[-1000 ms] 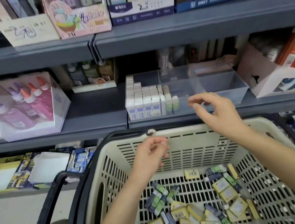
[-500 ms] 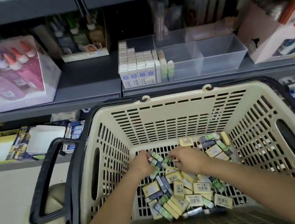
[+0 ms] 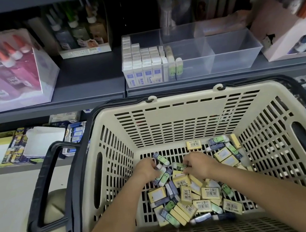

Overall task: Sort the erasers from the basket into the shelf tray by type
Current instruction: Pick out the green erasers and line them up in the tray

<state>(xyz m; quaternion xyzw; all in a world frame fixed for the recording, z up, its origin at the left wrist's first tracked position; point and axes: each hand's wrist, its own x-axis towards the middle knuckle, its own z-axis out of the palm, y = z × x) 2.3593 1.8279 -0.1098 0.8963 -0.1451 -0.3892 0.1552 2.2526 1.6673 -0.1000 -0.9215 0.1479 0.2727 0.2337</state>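
A cream plastic basket (image 3: 189,118) with black handles holds a heap of erasers: yellow boxed ones (image 3: 210,192) and green-and-purple sleeved ones (image 3: 216,141). Both my hands are down in the heap. My left hand (image 3: 147,169) curls its fingers round a green-and-purple eraser (image 3: 163,175). My right hand (image 3: 198,164) pinches another green-sleeved eraser (image 3: 179,165). On the shelf above stands the clear divided tray (image 3: 235,55); its left part holds rows of white-and-blue erasers (image 3: 143,64) and a few green ones (image 3: 175,66).
A clear box of glue bottles (image 3: 5,73) stands on the shelf at left, a pink carton (image 3: 284,33) at right. A lower shelf at left carries flat stationery packs (image 3: 12,149). The basket's black handle (image 3: 43,189) sticks out to the left.
Both hands dropped from the shelf tray level into the basket and closed on green-sleeved erasers. The view tilted downward.
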